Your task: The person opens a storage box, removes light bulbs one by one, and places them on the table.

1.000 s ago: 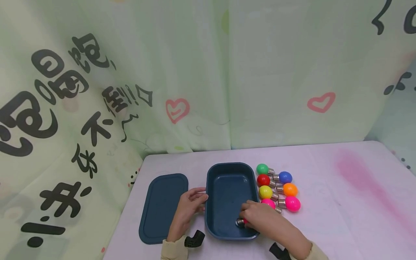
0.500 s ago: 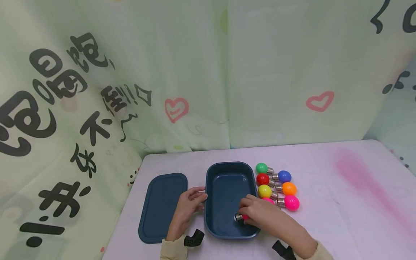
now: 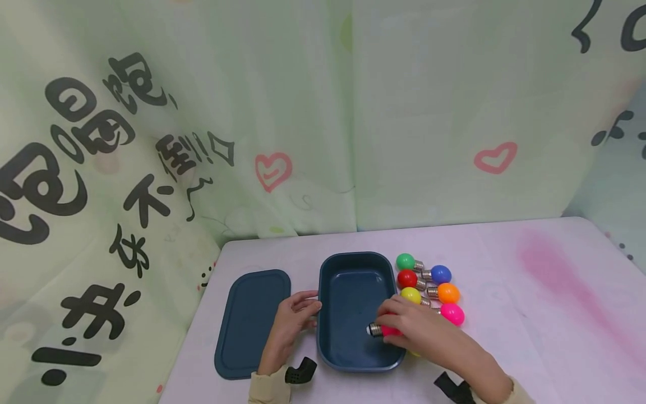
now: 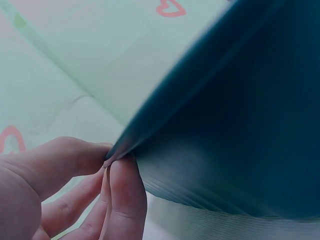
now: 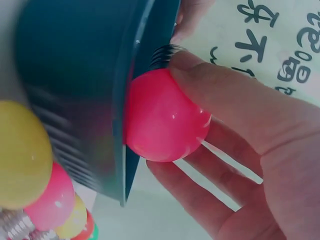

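A pink light bulb (image 5: 167, 117) with a threaded metal base is gripped between the thumb and fingers of my right hand (image 3: 424, 331). In the head view its base (image 3: 374, 330) points left over the right front part of a dark blue box (image 3: 353, 359). The right wrist view has the bulb's round end beside the box wall (image 5: 75, 75); whether they touch I cannot tell. At the box's left side, my left hand (image 3: 292, 322) pinches the rim (image 4: 145, 122) between thumb and fingers. No bulb shows on the box floor, though my right hand hides part of it.
Right of the box lie several bulbs in two columns, among them green (image 3: 405, 261), blue (image 3: 441, 274), red (image 3: 407, 278), orange (image 3: 448, 293), yellow (image 3: 410, 294) and pink (image 3: 452, 314). The flat blue lid (image 3: 252, 322) rests left of the box. A patterned curtain (image 3: 429, 112) hangs behind.
My right hand has moved slightly away from me, carrying the pink bulb from lower in the box. A bit of yellow now shows beside the box's front right edge. My left hand stays put.
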`<state>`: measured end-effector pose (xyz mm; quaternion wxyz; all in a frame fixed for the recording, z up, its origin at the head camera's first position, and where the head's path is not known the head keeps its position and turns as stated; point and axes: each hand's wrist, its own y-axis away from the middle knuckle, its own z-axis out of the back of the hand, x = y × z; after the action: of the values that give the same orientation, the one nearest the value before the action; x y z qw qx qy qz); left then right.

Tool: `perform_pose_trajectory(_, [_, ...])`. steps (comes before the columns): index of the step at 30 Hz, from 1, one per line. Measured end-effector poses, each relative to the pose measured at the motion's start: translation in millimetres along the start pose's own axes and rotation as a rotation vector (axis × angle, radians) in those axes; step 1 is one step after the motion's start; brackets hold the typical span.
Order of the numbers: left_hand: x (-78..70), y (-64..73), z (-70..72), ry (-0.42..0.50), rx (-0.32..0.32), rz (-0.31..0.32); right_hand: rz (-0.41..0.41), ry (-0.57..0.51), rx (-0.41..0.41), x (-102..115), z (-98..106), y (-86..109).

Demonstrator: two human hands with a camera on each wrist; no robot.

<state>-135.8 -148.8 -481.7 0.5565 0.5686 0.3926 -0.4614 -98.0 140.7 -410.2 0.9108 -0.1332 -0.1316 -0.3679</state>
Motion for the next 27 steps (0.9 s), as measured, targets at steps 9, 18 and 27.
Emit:
perform_pose_trajectory(9, [0.0, 1.2, 0.5, -0.002, 0.0, -0.012, -0.037, -0.028, -0.041, -8, 9, 11.3])
perform_pose_trajectory(18, [0.5, 0.5, 0.2, -0.005, -0.005, -0.009, -0.064, 0.004, -0.089, -22, 12, 26.6])
perform_pose_trajectory(27, [0.5, 1.3, 0.6, -0.006, 0.0, -0.011, -0.119, 0.054, -0.109, -39, 17, 47.1])
